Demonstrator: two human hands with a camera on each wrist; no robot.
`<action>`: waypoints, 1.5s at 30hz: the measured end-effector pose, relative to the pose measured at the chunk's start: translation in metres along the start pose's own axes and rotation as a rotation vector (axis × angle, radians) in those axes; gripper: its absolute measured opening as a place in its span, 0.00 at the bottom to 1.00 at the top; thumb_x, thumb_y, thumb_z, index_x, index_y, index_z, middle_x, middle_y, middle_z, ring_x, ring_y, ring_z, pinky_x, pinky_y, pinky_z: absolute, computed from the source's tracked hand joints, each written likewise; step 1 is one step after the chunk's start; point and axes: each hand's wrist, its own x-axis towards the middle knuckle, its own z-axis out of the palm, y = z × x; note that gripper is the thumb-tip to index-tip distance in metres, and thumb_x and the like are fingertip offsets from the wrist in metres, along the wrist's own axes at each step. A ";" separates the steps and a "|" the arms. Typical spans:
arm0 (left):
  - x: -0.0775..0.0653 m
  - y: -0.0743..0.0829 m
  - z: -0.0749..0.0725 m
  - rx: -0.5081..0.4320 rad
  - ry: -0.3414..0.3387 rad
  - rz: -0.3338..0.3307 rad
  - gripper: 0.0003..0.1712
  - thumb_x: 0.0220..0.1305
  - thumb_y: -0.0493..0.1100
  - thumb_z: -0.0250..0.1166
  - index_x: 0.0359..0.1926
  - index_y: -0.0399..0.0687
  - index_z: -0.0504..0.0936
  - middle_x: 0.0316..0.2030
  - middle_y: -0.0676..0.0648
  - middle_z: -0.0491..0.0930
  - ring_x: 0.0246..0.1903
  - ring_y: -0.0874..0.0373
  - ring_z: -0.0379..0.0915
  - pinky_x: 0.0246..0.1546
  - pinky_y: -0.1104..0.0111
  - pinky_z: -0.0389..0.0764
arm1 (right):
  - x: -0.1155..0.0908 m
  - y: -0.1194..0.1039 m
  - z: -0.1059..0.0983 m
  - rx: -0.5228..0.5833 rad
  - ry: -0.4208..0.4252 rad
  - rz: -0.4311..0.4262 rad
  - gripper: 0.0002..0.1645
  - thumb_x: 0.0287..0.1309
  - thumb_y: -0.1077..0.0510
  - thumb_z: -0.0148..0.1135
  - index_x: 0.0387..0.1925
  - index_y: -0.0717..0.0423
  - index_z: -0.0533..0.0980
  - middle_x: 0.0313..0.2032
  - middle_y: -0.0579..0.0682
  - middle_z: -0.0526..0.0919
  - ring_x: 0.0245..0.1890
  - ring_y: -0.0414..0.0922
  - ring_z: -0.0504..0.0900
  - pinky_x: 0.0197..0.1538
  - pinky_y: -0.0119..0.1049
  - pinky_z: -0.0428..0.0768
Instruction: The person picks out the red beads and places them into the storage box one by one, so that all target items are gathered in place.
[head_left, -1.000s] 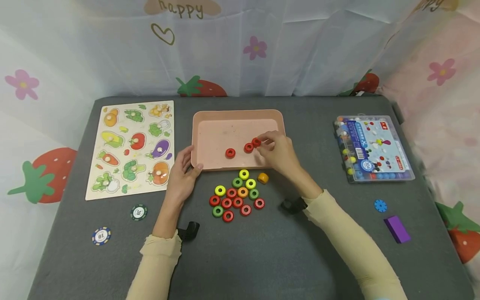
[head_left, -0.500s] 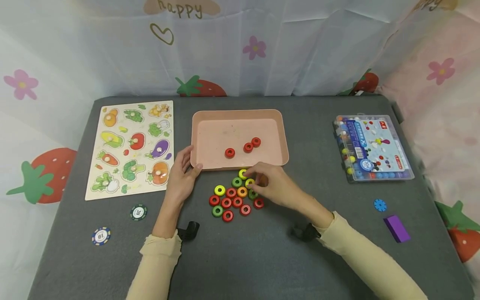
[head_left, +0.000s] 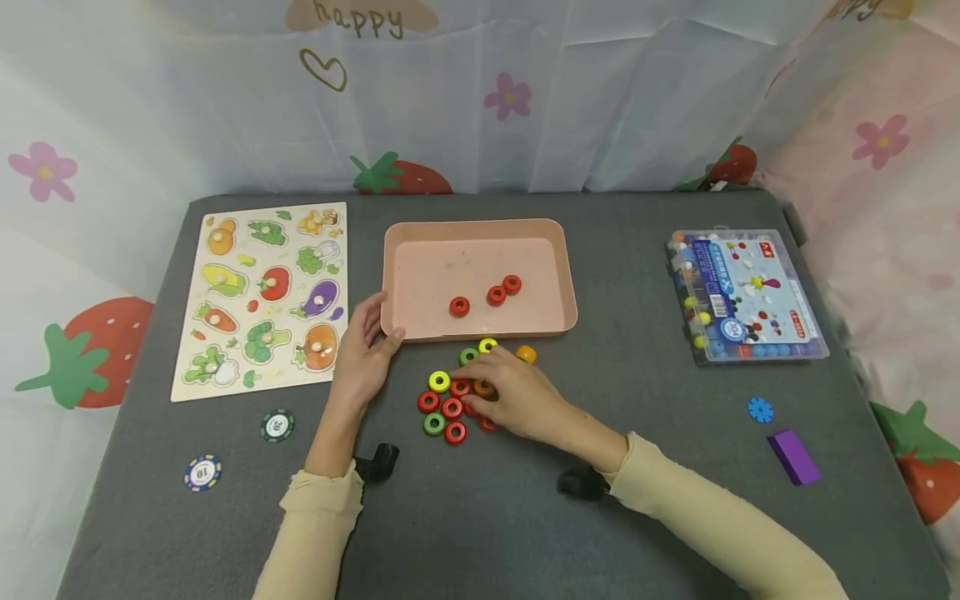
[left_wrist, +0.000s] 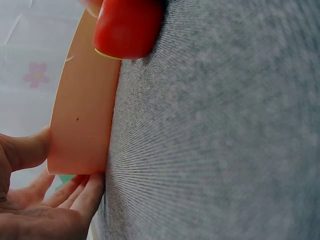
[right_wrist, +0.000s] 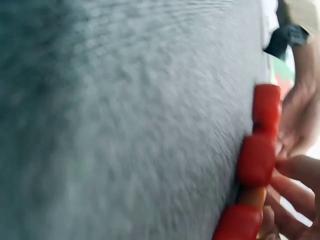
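Observation:
My left hand (head_left: 365,354) holds the near left corner of a pink tray (head_left: 427,250), thumb at the front wall and fingers along the left side. Three red ring beads (head_left: 460,307) lie inside the tray. My right hand (head_left: 521,396) is over the bead pile in front of it, thumb and forefinger apart on either side of a red bead (head_left: 461,387). I cannot tell whether they touch it. The hand hides part of the pile. Yellow (head_left: 439,382), green (head_left: 434,423) and red beads show around it. In the right wrist view, fingers (right_wrist: 295,187) are close to red beads (right_wrist: 257,160).
An orange bead (head_left: 527,354) lies right of the pile. A vegetable puzzle board (head_left: 251,333) and two poker chips (head_left: 277,425) are at left. At right are a clear case of balls (head_left: 750,300), a blue disc (head_left: 761,410) and a purple block (head_left: 795,457).
My right hand has left the red beads in the tray, come back toward me to the pile, then shifted left over it. My left hand stays at the tray corner.

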 end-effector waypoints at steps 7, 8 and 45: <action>0.001 0.000 0.000 0.000 0.004 -0.002 0.35 0.71 0.36 0.61 0.75 0.46 0.60 0.73 0.39 0.61 0.73 0.47 0.57 0.72 0.54 0.62 | 0.010 -0.010 0.007 -0.032 0.036 0.013 0.14 0.61 0.53 0.70 0.49 0.48 0.85 0.40 0.42 0.84 0.35 0.38 0.73 0.33 0.29 0.73; 0.001 0.000 0.000 0.001 0.005 -0.002 0.35 0.71 0.36 0.61 0.75 0.46 0.60 0.73 0.39 0.62 0.73 0.47 0.57 0.72 0.54 0.62 | 0.011 -0.010 0.007 -0.038 0.039 0.013 0.14 0.60 0.54 0.70 0.48 0.48 0.85 0.39 0.42 0.84 0.35 0.38 0.73 0.33 0.29 0.73; 0.001 -0.002 -0.001 -0.001 -0.005 0.004 0.35 0.71 0.36 0.61 0.76 0.47 0.59 0.74 0.39 0.61 0.73 0.47 0.57 0.73 0.54 0.61 | 0.052 0.047 -0.034 0.221 0.307 0.066 0.14 0.56 0.59 0.74 0.45 0.57 0.87 0.38 0.49 0.86 0.33 0.41 0.79 0.36 0.35 0.80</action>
